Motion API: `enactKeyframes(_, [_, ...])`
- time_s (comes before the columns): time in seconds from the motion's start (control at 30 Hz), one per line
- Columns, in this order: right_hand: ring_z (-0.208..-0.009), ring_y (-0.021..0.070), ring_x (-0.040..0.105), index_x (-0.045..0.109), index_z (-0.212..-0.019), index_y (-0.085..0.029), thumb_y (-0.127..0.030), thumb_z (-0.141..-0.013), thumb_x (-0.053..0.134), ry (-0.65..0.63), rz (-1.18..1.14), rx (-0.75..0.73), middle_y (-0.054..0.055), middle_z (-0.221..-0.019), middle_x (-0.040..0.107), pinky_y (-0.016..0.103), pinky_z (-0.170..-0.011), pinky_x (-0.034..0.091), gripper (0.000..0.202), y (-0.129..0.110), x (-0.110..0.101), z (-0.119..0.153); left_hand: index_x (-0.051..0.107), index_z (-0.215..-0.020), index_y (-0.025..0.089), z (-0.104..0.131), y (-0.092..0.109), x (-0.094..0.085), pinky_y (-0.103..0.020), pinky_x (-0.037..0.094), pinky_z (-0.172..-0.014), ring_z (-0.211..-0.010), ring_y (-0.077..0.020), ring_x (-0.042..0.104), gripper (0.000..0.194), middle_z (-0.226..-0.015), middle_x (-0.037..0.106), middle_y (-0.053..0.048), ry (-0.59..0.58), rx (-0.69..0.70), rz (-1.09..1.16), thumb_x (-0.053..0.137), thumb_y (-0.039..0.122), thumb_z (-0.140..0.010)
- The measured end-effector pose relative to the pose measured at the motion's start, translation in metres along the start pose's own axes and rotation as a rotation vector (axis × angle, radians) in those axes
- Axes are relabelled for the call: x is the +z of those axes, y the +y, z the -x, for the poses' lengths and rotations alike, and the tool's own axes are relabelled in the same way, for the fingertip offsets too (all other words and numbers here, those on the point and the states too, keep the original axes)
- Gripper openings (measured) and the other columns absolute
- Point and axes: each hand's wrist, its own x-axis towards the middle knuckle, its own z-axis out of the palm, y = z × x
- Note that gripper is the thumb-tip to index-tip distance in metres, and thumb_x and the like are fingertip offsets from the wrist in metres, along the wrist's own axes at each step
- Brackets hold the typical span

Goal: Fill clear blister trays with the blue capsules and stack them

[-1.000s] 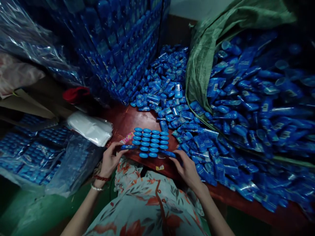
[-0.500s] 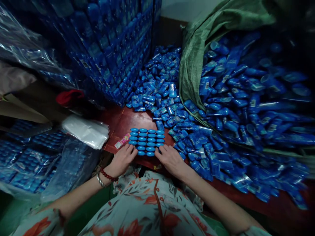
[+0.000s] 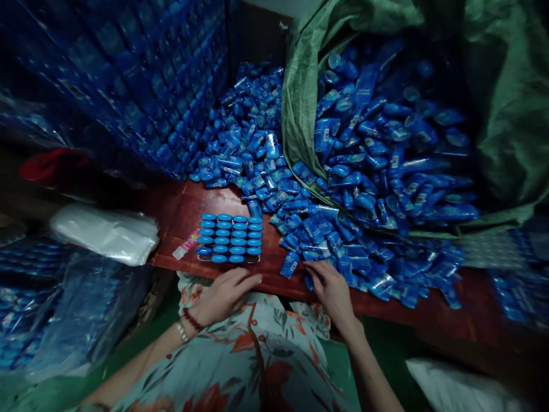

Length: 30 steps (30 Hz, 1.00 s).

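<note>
Blue and half hidden, one bottle (image 3: 309, 282) sits at the narrow-curled fingers of my right hand (image 3: 330, 290); from my end I cannot tell whether it is gripped. Just left of them lies a loose bottle (image 3: 289, 265). Farther left, my left hand (image 3: 226, 294) lies palm down, its hold hidden, with the bottle rows (image 3: 239, 234) just beyond. Right of the grip spreads a heap (image 3: 360, 262).

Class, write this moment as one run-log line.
left hand: near table edge; right hand: at blue container; blue rows: on table; green sack: open
</note>
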Motion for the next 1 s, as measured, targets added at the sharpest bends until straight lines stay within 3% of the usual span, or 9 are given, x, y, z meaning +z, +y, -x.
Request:
enactKeyframes(0.1, [-0.091,0.0205,0.059,0.065,-0.100,-0.018,-0.022,-0.089,0.037,0.025,0.152,0.014,0.008,-0.093,0.067,0.034,-0.083,0.045,0.030,-0.003,-0.007,0.000,0.050,-0.121,0.019,-0.054,0.022,0.029,-0.031,0.050,-0.078,-0.091,-0.0190,0.057,0.033,-0.102,0.059,-0.009,-0.257,-0.017,-0.021,0.035,0.029,-0.094])
enactKeyframes(0.27, [-0.080,0.0203,0.063,0.064,-0.093,-0.021,-0.028,-0.088,0.041,-0.081,0.337,0.208,0.006,-0.091,0.068,0.031,-0.069,0.046,0.025,0.013,-0.029,0.024,0.043,-0.126,0.015,-0.111,0.038,0.066,-0.037,0.048,-0.079,-0.102,-0.0262,0.053,0.048,-0.115,0.052,-0.016,-0.403,-0.154,-0.158,0.057,0.033,-0.083])
enactKeyframes(0.37, [-0.078,0.0214,0.064,0.061,-0.098,-0.023,-0.030,-0.086,0.044,-0.122,0.379,0.301,0.006,-0.095,0.066,0.031,-0.064,0.046,0.022,0.027,-0.029,0.049,0.042,-0.126,0.016,-0.111,0.034,0.074,-0.035,0.048,-0.078,-0.098,-0.0240,0.054,0.050,-0.114,0.053,-0.014,-0.442,-0.173,-0.171,0.061,0.027,-0.081])
enactKeyframes(0.47, [-0.084,0.0239,0.063,0.052,-0.111,-0.021,-0.038,-0.086,0.046,-0.014,0.307,0.348,0.010,-0.106,0.062,0.033,-0.065,0.047,0.031,0.031,-0.014,0.064,0.041,-0.125,0.017,-0.098,0.027,0.070,-0.034,0.046,-0.079,-0.098,-0.0222,0.054,0.042,-0.113,0.053,-0.012,-0.411,-0.183,-0.218,0.052,0.019,-0.085])
enactKeyframes(0.57, [-0.082,0.0234,0.063,0.045,-0.117,-0.018,-0.046,-0.087,0.044,0.106,0.186,0.383,0.012,-0.108,0.060,0.035,-0.067,0.049,0.041,0.027,0.002,0.064,0.042,-0.123,0.014,-0.087,0.026,0.061,-0.038,0.045,-0.079,-0.100,-0.0255,0.052,0.035,-0.115,0.052,-0.015,-0.348,-0.206,-0.302,0.043,0.017,-0.088])
enactKeyframes(0.67, [-0.084,0.0232,0.061,0.043,-0.118,-0.016,-0.049,-0.088,0.043,0.126,0.208,0.364,0.012,-0.106,0.058,0.034,-0.068,0.048,0.044,0.023,0.006,0.058,0.049,-0.113,0.015,-0.084,0.035,0.060,-0.038,0.044,-0.080,-0.100,-0.0255,0.051,0.025,-0.109,0.054,-0.013,-0.337,-0.090,-0.248,0.041,0.022,-0.091])
enactKeyframes(0.77, [-0.092,0.0261,0.056,0.048,-0.113,-0.017,-0.045,-0.088,0.045,0.092,0.424,0.275,0.014,-0.108,0.054,0.035,-0.071,0.046,0.038,0.020,-0.001,0.047,0.053,-0.100,0.014,-0.092,0.052,0.074,-0.037,0.044,-0.083,-0.098,-0.0254,0.052,0.027,-0.101,0.057,-0.012,-0.395,-0.038,-0.116,0.047,0.038,-0.088])
enactKeyframes(0.87, [-0.093,0.0263,0.052,0.054,-0.102,-0.016,-0.034,-0.089,0.047,-0.003,0.547,0.174,0.013,-0.103,0.054,0.035,-0.075,0.044,0.024,0.021,-0.010,0.034,0.053,-0.100,0.010,-0.109,0.066,0.094,-0.039,0.045,-0.082,-0.098,-0.0287,0.053,0.046,-0.102,0.056,-0.016,-0.451,-0.141,-0.080,0.053,0.052,-0.081])
enactKeyframes(1.0, [-0.089,0.0253,0.052,0.053,-0.094,-0.015,-0.032,-0.089,0.045,-0.051,0.454,0.139,0.011,-0.090,0.056,0.036,-0.076,0.044,0.019,0.034,-0.014,0.023,0.052,-0.100,0.009,-0.124,0.073,0.108,-0.039,0.046,-0.081,-0.099,-0.0289,0.053,0.045,-0.103,0.056,-0.017,-0.491,-0.227,-0.059,0.060,0.047,-0.078])
